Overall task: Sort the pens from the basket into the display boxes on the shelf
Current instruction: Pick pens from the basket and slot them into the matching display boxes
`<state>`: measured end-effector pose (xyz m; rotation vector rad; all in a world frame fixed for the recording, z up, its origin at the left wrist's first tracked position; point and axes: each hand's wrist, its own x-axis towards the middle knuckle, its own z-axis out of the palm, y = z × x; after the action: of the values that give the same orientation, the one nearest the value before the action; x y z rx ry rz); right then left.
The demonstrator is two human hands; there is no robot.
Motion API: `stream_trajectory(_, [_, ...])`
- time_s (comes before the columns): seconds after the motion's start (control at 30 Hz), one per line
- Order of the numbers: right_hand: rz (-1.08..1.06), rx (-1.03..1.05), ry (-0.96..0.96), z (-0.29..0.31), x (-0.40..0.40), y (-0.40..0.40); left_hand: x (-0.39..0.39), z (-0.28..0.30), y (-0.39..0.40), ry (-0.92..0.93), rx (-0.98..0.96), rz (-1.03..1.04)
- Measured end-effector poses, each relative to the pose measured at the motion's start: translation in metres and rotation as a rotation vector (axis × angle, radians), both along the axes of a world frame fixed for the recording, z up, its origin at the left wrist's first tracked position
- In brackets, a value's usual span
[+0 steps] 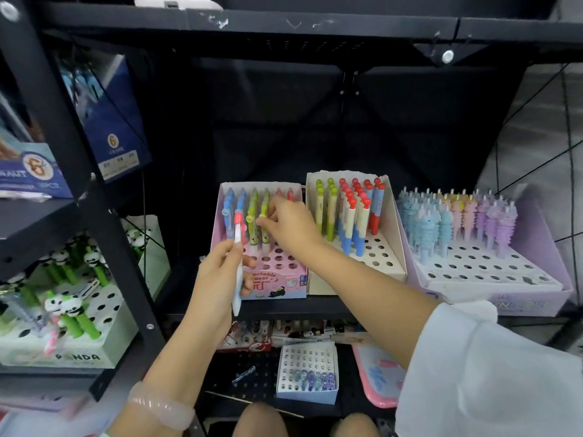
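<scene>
The right hand (285, 220) reaches into the pink display box (277, 285) on the middle shelf, its fingertips pinching the top of a green pen (264, 216) that stands upright in the box's holed tray, among blue pens to its left and pink-topped ones at the far right of the same row. The left hand (217, 279) is held just in front of that box, fingers curled round a white pen with a red cap (238, 244), which points upward with its red end near the blue pens and its lower end sticking out below the palm. A pale pink bracelet (161, 408) sits on the left wrist, and a white sleeve (489, 373) covers the right upper arm. Just right of the pink box stands a cream display box (391, 247) with green-topped and red-topped pens along its far rows and open holes nearer. Further right, a lilac display box (555, 279) holds pastel blue, pink and purple ridged pens, again in the far rows. To the left, beyond the black shelf post (94, 216), a green box marked PANDA (79, 356) carries panda-topped green pens, some tilted or lying across it. On the lower shelf, near the person's knees, a small white box (307, 392) holds a few blue and purple pieces, with a pink tray (375, 383) to its right. I cannot see the basket.
</scene>
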<state>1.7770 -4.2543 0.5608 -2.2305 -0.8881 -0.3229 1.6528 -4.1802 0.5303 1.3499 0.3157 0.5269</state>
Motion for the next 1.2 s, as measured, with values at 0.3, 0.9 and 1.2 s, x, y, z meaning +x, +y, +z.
stream_trajectory(0.3, [-0.044, -0.081, 0.055, -0.014, -0.010, -0.014, 0.000, -0.001, -0.004, -0.035, -0.014, 0.024])
stream_trajectory(0.9, [0.061, 0.472, 0.148, 0.033, 0.005, -0.042, 0.005, 0.002, 0.019, 0.006, 0.650, 0.081])
stream_trajectory(1.2, [-0.054, 0.146, 0.052, 0.002, 0.018, -0.019, -0.001, -0.009, 0.031, 0.061, 0.776, -0.056])
